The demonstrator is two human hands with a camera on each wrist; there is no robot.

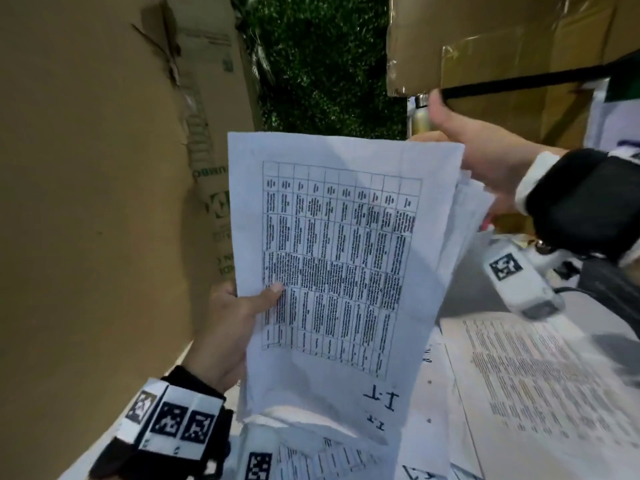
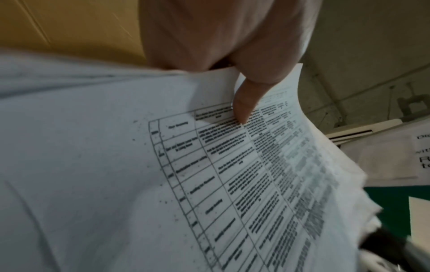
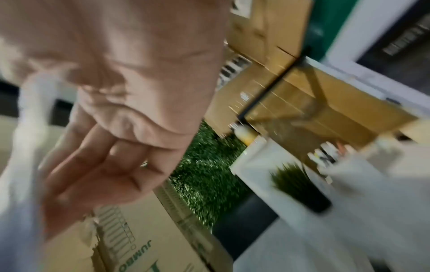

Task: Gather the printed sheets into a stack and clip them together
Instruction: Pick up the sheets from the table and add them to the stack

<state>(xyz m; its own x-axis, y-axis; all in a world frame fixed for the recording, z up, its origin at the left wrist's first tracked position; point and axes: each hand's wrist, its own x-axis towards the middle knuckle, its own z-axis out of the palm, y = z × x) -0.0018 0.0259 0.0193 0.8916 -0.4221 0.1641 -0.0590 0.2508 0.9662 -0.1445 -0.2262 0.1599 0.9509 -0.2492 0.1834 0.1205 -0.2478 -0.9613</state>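
A stack of printed sheets (image 1: pixel 339 258), with a table of text on its top page, is held upright in the air above the table. My left hand (image 1: pixel 242 306) grips its left edge, thumb (image 2: pixel 244 104) pressed on the top page (image 2: pixel 209 184) and fingers hidden behind. My right hand (image 1: pixel 481 157) is at the stack's upper right corner. Its thumb sticks up clear of the paper and its fingers (image 3: pixel 97 165) lie fairly straight behind the fanned right edges. More printed sheets (image 1: pixel 540 375) lie loose on the white table, lower right and below the stack (image 1: pixel 329 459).
A tall cardboard box (image 1: pixel 86 202) stands close on the left. Another taped box (image 1: pixel 502 39) hangs over the upper right. Green foliage (image 1: pixel 322 64) fills the gap between them. A small bottle (image 1: pixel 420 116) and a potted plant (image 3: pixel 300 185) stand on the table behind.
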